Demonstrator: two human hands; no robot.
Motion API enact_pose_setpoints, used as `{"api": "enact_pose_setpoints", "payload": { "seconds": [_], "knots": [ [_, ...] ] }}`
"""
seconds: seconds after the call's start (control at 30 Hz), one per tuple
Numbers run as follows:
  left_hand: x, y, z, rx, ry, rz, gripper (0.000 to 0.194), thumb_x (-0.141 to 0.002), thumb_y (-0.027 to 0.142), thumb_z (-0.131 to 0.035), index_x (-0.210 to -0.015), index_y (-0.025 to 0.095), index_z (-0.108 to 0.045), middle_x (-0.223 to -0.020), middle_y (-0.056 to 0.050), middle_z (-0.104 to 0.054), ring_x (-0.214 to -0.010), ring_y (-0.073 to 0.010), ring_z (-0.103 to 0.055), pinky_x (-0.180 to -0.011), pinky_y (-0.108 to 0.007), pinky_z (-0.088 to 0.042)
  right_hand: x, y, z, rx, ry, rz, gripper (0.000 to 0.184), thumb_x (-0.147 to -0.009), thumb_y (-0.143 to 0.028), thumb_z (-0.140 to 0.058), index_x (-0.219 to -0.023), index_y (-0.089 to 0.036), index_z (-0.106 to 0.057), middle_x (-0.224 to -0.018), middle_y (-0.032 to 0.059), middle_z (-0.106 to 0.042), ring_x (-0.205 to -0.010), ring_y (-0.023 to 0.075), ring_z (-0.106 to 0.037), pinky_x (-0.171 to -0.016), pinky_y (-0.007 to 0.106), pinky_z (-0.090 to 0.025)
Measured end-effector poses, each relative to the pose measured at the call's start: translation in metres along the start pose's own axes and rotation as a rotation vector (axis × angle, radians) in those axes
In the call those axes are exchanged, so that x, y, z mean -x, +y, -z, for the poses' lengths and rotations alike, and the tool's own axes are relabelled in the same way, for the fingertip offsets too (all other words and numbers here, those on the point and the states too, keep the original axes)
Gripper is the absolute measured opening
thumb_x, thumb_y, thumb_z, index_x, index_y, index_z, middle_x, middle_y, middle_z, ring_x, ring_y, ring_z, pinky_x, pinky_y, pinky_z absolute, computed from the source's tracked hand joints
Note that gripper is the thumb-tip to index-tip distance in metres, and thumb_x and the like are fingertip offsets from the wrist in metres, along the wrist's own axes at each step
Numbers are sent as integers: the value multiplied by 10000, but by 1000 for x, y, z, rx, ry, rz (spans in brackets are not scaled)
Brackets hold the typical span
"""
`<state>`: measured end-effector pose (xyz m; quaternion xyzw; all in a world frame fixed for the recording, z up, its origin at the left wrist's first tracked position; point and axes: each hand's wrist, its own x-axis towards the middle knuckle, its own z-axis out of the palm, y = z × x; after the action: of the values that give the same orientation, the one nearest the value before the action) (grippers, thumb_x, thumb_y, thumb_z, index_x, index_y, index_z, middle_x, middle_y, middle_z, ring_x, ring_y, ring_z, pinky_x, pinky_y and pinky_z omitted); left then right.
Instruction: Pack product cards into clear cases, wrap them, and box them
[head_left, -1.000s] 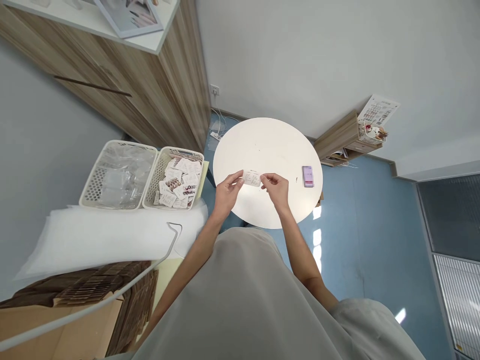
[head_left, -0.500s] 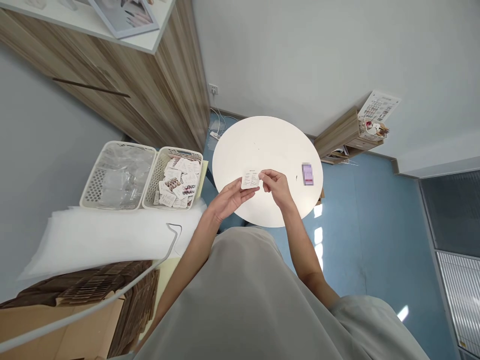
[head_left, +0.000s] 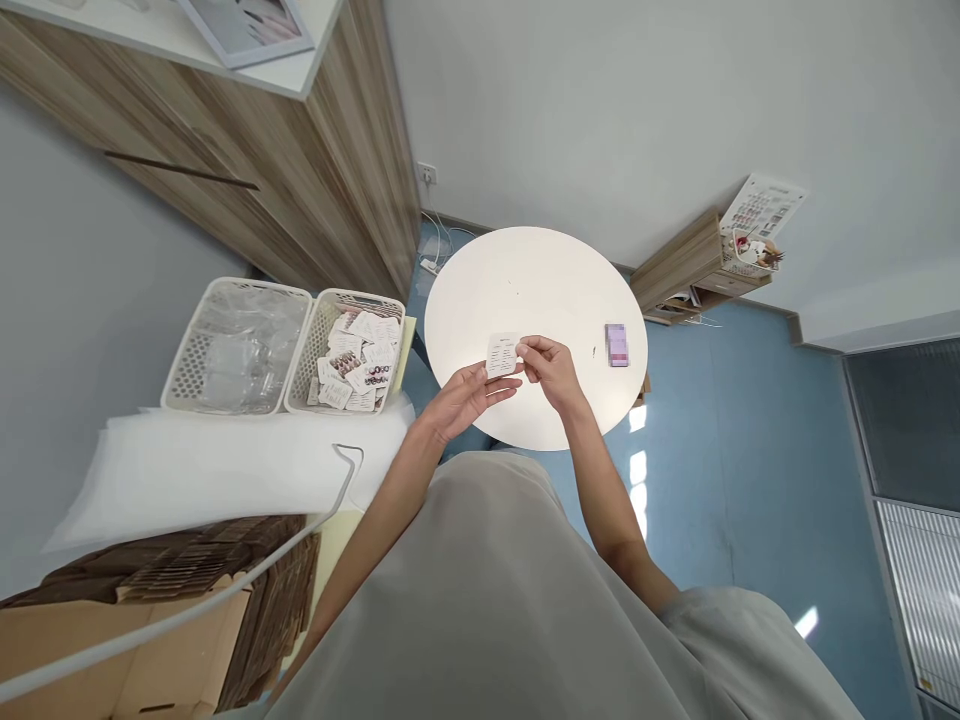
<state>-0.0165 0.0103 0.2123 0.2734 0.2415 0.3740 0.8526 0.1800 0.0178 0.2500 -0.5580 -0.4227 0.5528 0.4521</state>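
A small white printed card (head_left: 501,354) is held up over the round white table (head_left: 525,280), its lines of text facing me. My left hand (head_left: 463,400) grips the card's lower left corner between thumb and fingers, with the other fingers stretched out beneath it. At the card's right edge, my right hand (head_left: 551,368) pinches it between thumb and forefinger. To the right on the tabletop lies a small purple packet (head_left: 617,345), its print too blurred to read. A tiny dark speck (head_left: 594,352) sits beside the packet.
On my left stand a white basket of similar cards (head_left: 300,375) and another basket with clear plastic bags (head_left: 174,375). Nearer are white foam sheets (head_left: 225,465), folded brown cardboard (head_left: 255,630) and a pale curved bar (head_left: 225,595). A wood cabinet (head_left: 352,150) rises behind.
The card has tilted slightly and risen a little off my left fingers, which have spread beneath it. Both hands still hold it. The view has shifted slightly.
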Motion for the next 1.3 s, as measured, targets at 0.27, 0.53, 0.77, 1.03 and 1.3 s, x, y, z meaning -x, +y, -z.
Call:
{"api": "enact_pose_setpoints", "payload": {
  "seconds": [0.27,0.53,0.77,1.03,1.3],
  "knots": [
    [-7,-3,-4,-356,337,-166,680,-809,543,-914,-1375,219,-723,-1456,-171,-705,-1302,-326,-694,-1151,-502,-519,13,-10,-8,220,179,74,379,-860,-600,-813,-940,-230,-799,-684,-15,-674,-603,148,-622,-605,294,-504],
    [-13,-18,5,-631,545,-308,801,-738,498,-955,-1443,236,-681,-1410,-141,-714,-1043,-242,-762,-1041,-455,-609,12,1,-15,286,179,64,393,-868,-607,-785,-914,-217,-801,-701,-1,-704,-601,163,-661,-634,305,-534],
    [-9,-19,10,-711,601,-367,570,-957,582,-742,-1393,214,-742,-1299,-130,-771,-1093,-249,-757,-1021,-409,-605,3,6,-2,288,190,9,383,-868,-593,-771,-887,-211,-778,-586,-27,-614,-574,169,-644,-597,293,-504],
    [-11,-19,11,-786,612,-470,457,-934,570,-781,-1246,239,-820,-1159,-91,-764,-990,-213,-736,-923,-362,-616,-1,15,4,213,141,16,397,-860,-614,-794,-902,-220,-765,-657,-19,-634,-601,150,-618,-562,272,-478],
    [-15,-18,11,-734,623,-421,485,-993,624,-678,-1236,230,-822,-1153,-86,-801,-993,-223,-737,-928,-375,-606,-2,13,9,139,65,20,468,-873,-675,-774,-994,-224,-766,-873,28,-747,-600,124,-622,-493,246,-426]
  ]
}}
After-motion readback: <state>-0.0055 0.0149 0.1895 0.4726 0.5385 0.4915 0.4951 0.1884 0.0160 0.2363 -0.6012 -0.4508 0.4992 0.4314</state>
